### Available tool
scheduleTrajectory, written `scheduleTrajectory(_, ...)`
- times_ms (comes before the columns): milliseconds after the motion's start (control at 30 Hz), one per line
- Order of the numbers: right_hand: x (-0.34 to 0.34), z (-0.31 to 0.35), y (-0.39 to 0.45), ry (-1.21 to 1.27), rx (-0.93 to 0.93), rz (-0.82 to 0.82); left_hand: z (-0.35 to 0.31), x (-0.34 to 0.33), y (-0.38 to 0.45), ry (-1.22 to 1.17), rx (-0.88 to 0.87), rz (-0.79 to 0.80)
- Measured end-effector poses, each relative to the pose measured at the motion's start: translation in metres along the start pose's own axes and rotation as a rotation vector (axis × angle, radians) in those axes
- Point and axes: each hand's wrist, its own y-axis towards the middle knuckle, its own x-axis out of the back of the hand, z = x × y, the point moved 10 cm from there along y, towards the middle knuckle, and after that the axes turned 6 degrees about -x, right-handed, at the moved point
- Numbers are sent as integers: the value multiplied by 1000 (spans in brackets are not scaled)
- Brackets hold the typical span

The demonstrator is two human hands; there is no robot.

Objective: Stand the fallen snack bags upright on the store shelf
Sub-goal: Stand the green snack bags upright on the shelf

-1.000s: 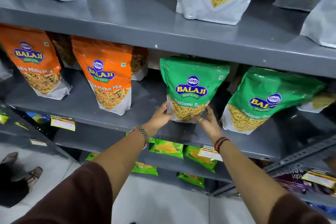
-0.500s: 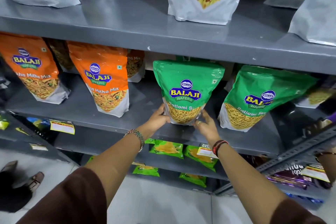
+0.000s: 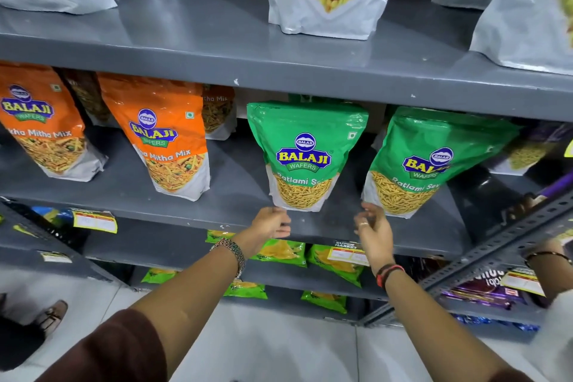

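Now upright, the green snack bag (image 3: pixel 305 155) (glossy, see-through base) stands between loose, empty fingers (image 3: pixel 283 225).

Both bare forearms reach forward out of dark brown sleeves, wrists banded. The left hand (image 3: pixel 269 222) is loosely curled with nothing in it. The right hand (image 3: pixel 372 228) has spread, empty fingers (image 3: pixel 361 220).

We only get one head cam, up close, facing forward and down at the grey shelf (image 3: pixel 217 49).

Ratlami bag (image 3: pixel 305 158) on shelf (image 3: pixel 235 195), between neighbouring bags.
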Motion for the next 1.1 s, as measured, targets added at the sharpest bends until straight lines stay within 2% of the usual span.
scheduleTrajectory(100,69,-8,-3,77,16,-289,5,-44,-3,76,27,203)
scheduleTrajectory(200,109,-19,22,170,-33,-380,-5,-84,2,91,-18,255)
scheduleTrajectory(400,112,-11,69,200,-154,-145,-50,-144,14,-33,-120,193)
scheduleTrajectory(567,102,5,75,220,-109,0,-66,-178,15,83,-183,282)
scheduleTrajectory(900,116,6,68,338,-102,94,-53,-202,16,170,-173,294)
scheduleTrajectory(1100,137,5,68,344,-105,71,-48,-219,18,169,-173,326)
